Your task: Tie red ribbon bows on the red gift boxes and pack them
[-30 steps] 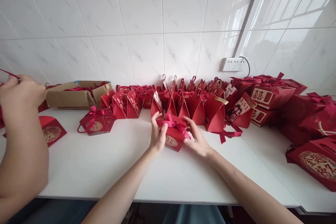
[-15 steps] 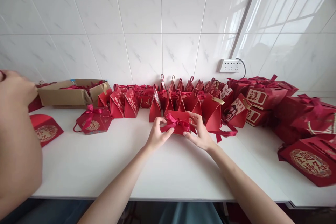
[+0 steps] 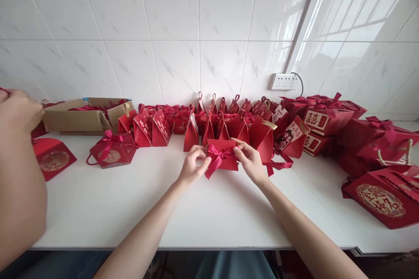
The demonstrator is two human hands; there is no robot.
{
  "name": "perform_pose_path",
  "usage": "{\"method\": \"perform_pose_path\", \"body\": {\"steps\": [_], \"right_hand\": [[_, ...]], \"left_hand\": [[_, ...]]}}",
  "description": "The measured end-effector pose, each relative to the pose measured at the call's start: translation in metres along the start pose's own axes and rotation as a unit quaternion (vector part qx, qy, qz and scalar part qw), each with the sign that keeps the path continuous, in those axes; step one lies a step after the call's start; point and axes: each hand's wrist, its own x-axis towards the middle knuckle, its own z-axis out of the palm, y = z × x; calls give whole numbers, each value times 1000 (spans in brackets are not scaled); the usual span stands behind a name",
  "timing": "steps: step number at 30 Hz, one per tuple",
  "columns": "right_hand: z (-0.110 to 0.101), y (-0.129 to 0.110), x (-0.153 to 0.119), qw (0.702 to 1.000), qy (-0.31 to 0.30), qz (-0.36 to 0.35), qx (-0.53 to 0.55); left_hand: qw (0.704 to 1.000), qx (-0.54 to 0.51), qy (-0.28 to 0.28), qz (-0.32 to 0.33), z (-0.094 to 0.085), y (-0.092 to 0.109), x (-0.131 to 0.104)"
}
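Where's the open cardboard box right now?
In the head view, the cardboard box stands at the left of the table, near the tiled wall, just behind a bow-topped red box.

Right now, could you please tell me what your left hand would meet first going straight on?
Most likely the ribbon bow on the small red box; the fingers of the left hand are right by its left loop. Behind stand the upright red boxes, though how far back is unclear.
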Motion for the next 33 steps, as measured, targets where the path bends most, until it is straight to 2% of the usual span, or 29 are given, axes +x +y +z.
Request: {"method": "perform_pose_path", "body": {"steps": [5,9,13,16,24,33], "right_hand": [[4,-3,-3,1000,-14,-9,5],[8,-6,-7,999,-26,-29,-9],[11,-6,-9,999,-33,-27,-10],[10,-7,-9,999,-30,0,13],[8,-6,-4,981,-45,85,170],[13,-6,-1,961,-28,144,235]], "left_hand": [[999,-13,40,18,4,5,-2],[990,47,94,98,8,9,-4],[978,103,134,122,12,12,-5],[973,115,144,141,14,11,-4],[966,124,158,163,15,9,-4],[961,136,169,170,16,6,-4]]}}
